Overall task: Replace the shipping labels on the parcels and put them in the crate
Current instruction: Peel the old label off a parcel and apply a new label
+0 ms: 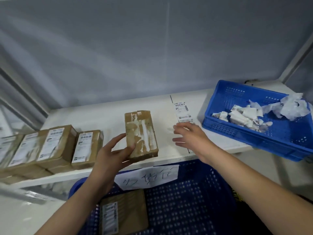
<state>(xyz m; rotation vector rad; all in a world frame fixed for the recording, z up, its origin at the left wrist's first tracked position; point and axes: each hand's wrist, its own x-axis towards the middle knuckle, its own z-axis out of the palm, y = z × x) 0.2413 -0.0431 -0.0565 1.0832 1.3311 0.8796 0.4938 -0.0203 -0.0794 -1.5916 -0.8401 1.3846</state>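
— The parcel [141,135] the left hand [111,156] grips?
— Matt brown cardboard, rough with torn white label scraps.
— Beyond the right hand [189,135]?
— Smooth paper labels [183,111]; perforated glossy blue plastic crate [237,128] holding crumpled paper [254,114].

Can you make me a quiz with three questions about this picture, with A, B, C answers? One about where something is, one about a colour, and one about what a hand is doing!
1. Where do the torn paper scraps lie?
A. in the blue tray on the right
B. on the row of boxes
C. in the left hand

2. What colour is the crate with a labelled parcel in it?
A. red
B. blue
C. green

3. What does the left hand have in its grip?
A. nothing
B. a strip of labels
C. a brown parcel with its label torn off

Answers:
1. A, the scraps sit inside the blue tray at the right of the table.
2. B, its mesh walls are dark blue.
3. C, its fingers curl round the brown parcel, whose top shows only white residue.
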